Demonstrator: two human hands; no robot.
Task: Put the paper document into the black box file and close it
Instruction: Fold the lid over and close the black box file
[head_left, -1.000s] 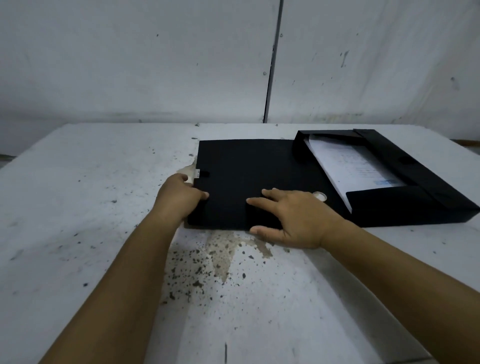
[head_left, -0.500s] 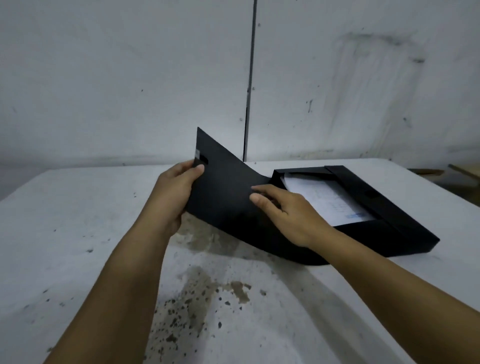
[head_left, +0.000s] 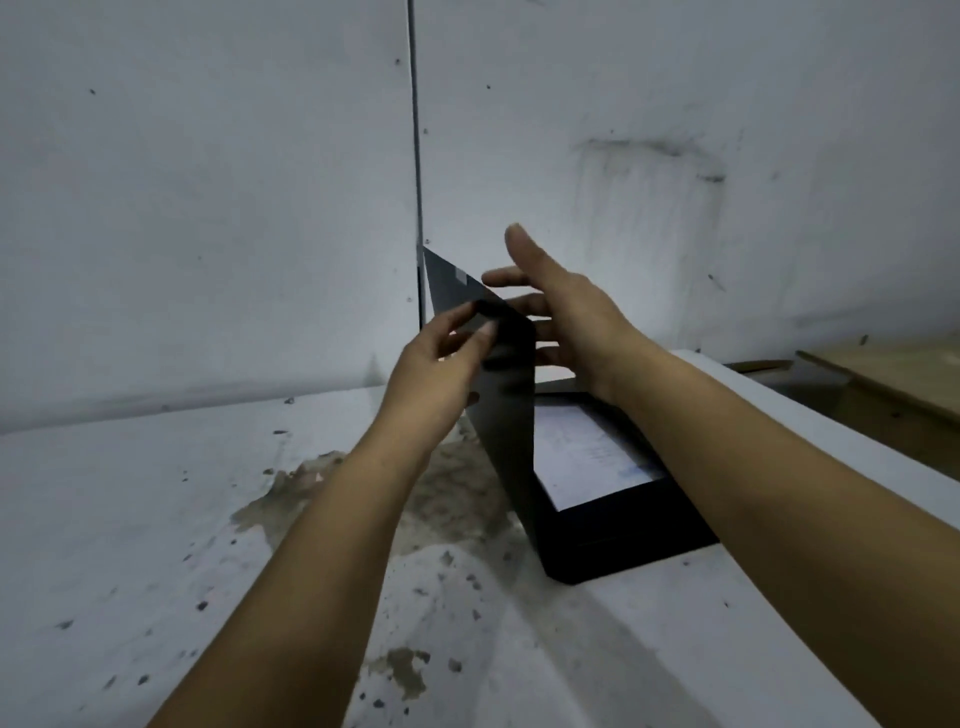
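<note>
The black box file (head_left: 623, 540) lies on the white table, its tray holding the white paper document (head_left: 587, 457). Its lid (head_left: 506, 395) stands nearly upright along the tray's left side. My left hand (head_left: 441, 374) pinches the lid's upper edge near the clasp tab. On the far side of the lid, my right hand (head_left: 561, 317) has its fingers spread against or just behind the lid, and whether they touch it is unclear.
The white table (head_left: 156, 519) is stained and speckled in front of the file. A grey wall (head_left: 208, 182) rises right behind the table. A wooden surface (head_left: 893, 379) sits beyond the table's right edge.
The lid went from flat on the table to almost vertical, swung up and rightward by my left hand. My right hand left the lid's face and rose behind it. The camera tilted up.
</note>
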